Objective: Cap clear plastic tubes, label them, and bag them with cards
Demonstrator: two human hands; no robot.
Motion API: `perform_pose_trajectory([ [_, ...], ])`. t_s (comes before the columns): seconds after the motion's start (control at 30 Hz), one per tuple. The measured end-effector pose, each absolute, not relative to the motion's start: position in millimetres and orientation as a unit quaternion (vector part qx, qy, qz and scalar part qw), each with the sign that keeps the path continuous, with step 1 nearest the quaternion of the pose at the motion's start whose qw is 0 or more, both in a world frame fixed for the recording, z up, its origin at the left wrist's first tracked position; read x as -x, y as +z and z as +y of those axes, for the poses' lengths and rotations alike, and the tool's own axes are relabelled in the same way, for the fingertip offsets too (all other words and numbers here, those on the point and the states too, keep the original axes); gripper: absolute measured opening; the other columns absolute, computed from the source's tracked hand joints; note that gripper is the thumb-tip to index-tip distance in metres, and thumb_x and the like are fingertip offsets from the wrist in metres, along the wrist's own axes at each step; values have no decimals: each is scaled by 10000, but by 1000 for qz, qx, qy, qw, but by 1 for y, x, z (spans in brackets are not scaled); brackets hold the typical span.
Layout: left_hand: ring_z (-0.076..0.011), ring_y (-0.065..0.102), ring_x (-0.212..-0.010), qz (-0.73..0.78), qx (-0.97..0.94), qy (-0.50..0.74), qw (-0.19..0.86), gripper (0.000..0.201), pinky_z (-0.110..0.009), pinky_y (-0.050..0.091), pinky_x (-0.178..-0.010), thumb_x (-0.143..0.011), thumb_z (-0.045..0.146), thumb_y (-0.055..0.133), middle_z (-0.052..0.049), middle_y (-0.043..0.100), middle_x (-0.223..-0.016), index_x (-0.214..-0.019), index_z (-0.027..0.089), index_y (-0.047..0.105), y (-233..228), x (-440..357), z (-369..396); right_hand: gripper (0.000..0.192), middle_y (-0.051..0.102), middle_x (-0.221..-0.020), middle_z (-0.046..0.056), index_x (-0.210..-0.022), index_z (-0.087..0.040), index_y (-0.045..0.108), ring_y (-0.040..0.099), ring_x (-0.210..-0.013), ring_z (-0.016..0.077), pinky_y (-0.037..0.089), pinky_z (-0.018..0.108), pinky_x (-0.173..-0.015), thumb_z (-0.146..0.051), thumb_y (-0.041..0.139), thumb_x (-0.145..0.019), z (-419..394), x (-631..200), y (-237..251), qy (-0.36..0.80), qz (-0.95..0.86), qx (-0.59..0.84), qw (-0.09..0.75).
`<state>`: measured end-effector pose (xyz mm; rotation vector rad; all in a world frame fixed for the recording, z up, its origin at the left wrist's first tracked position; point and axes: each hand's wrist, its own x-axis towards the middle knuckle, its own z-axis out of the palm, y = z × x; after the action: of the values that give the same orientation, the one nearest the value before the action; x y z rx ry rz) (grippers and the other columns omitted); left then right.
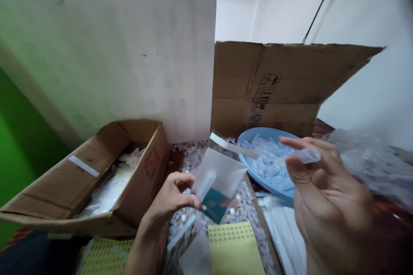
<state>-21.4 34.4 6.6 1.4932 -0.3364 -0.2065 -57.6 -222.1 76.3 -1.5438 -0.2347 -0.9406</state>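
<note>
My left hand [179, 195] pinches a small clear plastic bag by its lower left side. Inside or against the bag are a white and teal card [222, 172] and a translucent tube [205, 185]; which of these I cannot tell. A pale strip [230, 144] runs along the bag's flap, which stands up at the top. My right hand [329, 184] is raised on the right, its thumb and fingers closed around another translucent plastic tube [305, 157]. Behind that hand sits a light blue basin [243, 137] full of similar tubes.
An opened cardboard box [142, 180] with white pieces inside stands at left. Yellow sticker sheets [237, 249] lie in front, over many small whitish pieces [245, 202]. Flat white plastic bags [284, 227] lie below the basin. A cardboard panel [274, 86] and a white board [129, 60] stand behind.
</note>
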Motion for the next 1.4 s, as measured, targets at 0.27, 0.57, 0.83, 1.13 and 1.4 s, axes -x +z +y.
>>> perform_pose_trajectory([
  [0.27, -136, 515, -599, -181, -634, -140, 738, 525, -221, 382, -561, -453, 548, 959, -17, 641, -635, -707, 128, 773, 8, 26, 33, 321, 706, -974, 52, -1131, -261, 608, 605, -614, 140, 489, 247, -496, -257, 766, -851, -208, 47, 66, -296, -67, 561, 770],
  [0.57, -148, 560, -643, -147, -599, -135, 775, 565, -204, 398, -565, -513, 559, 939, -51, 686, -719, -818, 111, 780, 12, 28, 31, 308, 675, -1051, 90, -1027, -234, 724, 613, -707, 171, 503, 285, -569, -438, 494, -1015, -201, 37, 40, -199, -154, 647, 720],
  [0.83, -125, 524, -626, -165, -600, -132, 772, 528, -182, 388, -537, -539, 538, 935, -26, 649, -692, -801, 111, 768, 14, 29, 38, 578, 533, -1325, 101, -974, -229, 808, 616, -962, 248, 532, 340, -731, -620, 383, -998, -203, 45, 48, -70, -210, 709, 670],
  [1.13, -176, 628, -728, -138, -703, 2, 698, 374, -237, 482, -620, -796, 458, 799, -59, 733, -884, -1024, 162, 789, 22, 30, 23, 354, 630, -1256, 90, -1225, -268, 649, 655, -937, 225, 549, 327, -739, -496, 585, -961, -190, 30, 33, -156, -79, 662, 728],
  [1.4, -129, 519, -649, -236, -813, 302, 438, 275, -246, 415, -582, -969, 195, 602, -9, 586, -752, -1203, 248, 737, 20, 33, 2, 409, 666, -1234, 118, -1261, -216, 634, 616, -1173, 277, 521, 410, -976, -504, 532, -988, -174, 31, 31, -123, -119, 700, 693],
])
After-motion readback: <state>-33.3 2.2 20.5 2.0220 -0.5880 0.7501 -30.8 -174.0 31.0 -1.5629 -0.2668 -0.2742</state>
